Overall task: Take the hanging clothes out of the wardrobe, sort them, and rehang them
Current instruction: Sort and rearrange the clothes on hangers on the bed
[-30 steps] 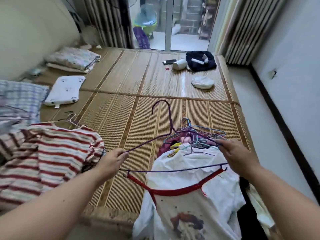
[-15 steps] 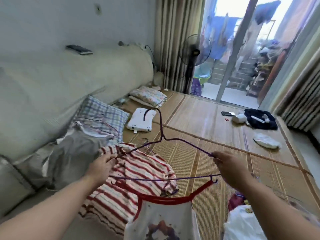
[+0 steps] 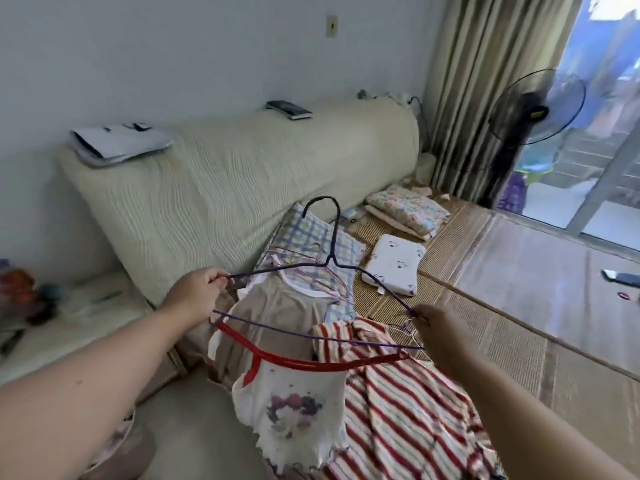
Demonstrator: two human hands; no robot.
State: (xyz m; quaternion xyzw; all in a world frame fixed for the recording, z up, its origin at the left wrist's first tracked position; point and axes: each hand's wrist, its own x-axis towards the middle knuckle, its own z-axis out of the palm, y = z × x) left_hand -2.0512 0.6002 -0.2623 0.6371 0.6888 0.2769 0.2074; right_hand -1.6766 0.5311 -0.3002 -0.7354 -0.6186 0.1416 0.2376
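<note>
Your left hand [image 3: 194, 296] pinches one shoulder end of the purple hanger [image 3: 330, 268], and your right hand [image 3: 441, 336] pinches the other end. The white top [image 3: 291, 410] hangs below, between your hands, on a red hanger [image 3: 311, 363]. The wire probably bends easily and the cloth is light and soft, so hold near the hook.

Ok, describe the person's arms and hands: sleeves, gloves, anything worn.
Both forearms are bare as far as the frame shows: no sleeve reaches them. The left hand and right hand wear no gloves, and no watch, bracelet or ring is visible.
</note>
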